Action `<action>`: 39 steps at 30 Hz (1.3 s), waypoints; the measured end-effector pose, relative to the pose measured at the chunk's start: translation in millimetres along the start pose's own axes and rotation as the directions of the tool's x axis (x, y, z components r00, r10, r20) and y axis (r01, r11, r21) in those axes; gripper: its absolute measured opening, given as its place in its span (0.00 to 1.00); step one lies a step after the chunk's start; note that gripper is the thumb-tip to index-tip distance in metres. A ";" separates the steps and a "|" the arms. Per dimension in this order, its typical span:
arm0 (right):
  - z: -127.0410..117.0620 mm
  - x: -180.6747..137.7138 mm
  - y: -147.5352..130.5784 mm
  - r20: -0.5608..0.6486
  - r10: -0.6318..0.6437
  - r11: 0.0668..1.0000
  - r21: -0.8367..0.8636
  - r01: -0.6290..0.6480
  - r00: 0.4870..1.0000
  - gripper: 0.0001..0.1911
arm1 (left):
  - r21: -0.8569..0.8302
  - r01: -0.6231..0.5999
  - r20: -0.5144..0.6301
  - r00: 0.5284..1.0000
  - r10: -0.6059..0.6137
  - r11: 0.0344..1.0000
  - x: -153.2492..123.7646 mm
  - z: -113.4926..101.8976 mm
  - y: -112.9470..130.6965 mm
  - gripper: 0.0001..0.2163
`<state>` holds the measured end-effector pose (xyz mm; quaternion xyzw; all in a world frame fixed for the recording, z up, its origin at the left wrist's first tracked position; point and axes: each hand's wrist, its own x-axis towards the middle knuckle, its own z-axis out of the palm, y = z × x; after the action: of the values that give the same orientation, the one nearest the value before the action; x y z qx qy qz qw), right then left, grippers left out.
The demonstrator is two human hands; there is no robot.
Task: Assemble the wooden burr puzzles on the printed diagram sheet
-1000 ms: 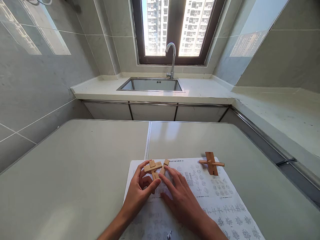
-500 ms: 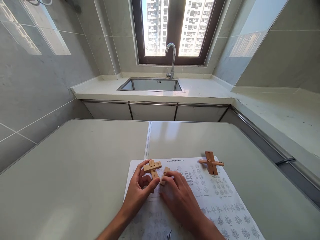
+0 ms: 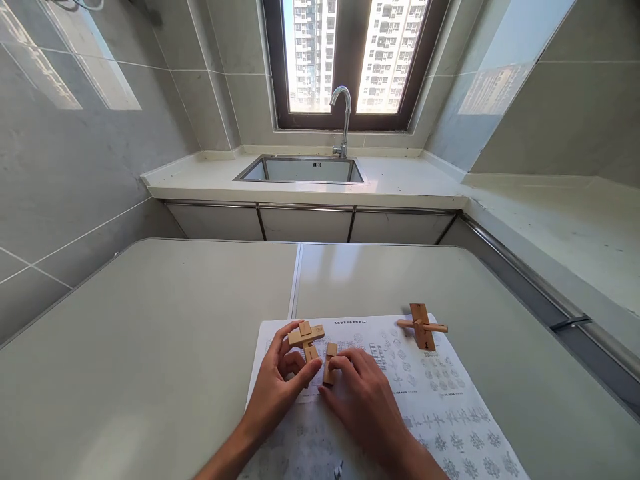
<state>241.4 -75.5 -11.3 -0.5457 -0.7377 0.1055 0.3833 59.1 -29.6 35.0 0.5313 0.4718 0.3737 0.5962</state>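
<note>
My left hand (image 3: 279,387) grips a partly built wooden interlocking puzzle (image 3: 305,336) and holds it upright over a printed instruction sheet (image 3: 430,393). My right hand (image 3: 363,397) is closed on a separate wooden puzzle piece (image 3: 330,363), which stands just right of the assembly, close to it. A second wooden cross-shaped puzzle (image 3: 423,326) lies on the sheet's far right corner, away from both hands.
The sheet lies on a pale folding table (image 3: 150,320) with a centre seam. Beyond it runs a counter with a steel sink (image 3: 305,169) and a tap (image 3: 344,117) under a window. A second counter (image 3: 555,220) lines the right wall.
My right hand has pulled the loose piece down and toward me, turning it from a slant near the assembly's top to more upright beside its lower part. The left hand has held still.
</note>
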 end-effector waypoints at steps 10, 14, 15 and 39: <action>-7.0 4.5 -1.4 -0.063 0.019 0.999 -0.028 -0.021 0.998 0.08 | 0.060 -0.034 0.000 0.999 0.034 0.998 -1.6 4.3 2.1 0.32; -6.2 2.7 0.9 -0.066 -0.020 0.997 -0.070 0.015 0.998 0.19 | 0.063 -0.044 0.002 0.999 0.044 0.997 -1.6 4.5 2.0 0.31; -5.6 2.0 1.5 -0.064 -0.028 0.997 -0.078 0.023 0.998 0.21 | 0.064 -0.046 0.003 0.999 0.045 0.997 -1.5 4.4 1.9 0.31; -12.5 -1.4 0.7 -0.130 -0.035 0.973 0.221 0.063 0.991 0.13 | 0.334 -0.174 0.150 0.980 0.130 0.926 -2.4 1.0 -8.6 0.29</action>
<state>250.6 -79.7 -3.8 -0.4862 -0.7088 0.1442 0.4903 58.9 -33.5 27.0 0.6849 0.4492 0.2962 0.4912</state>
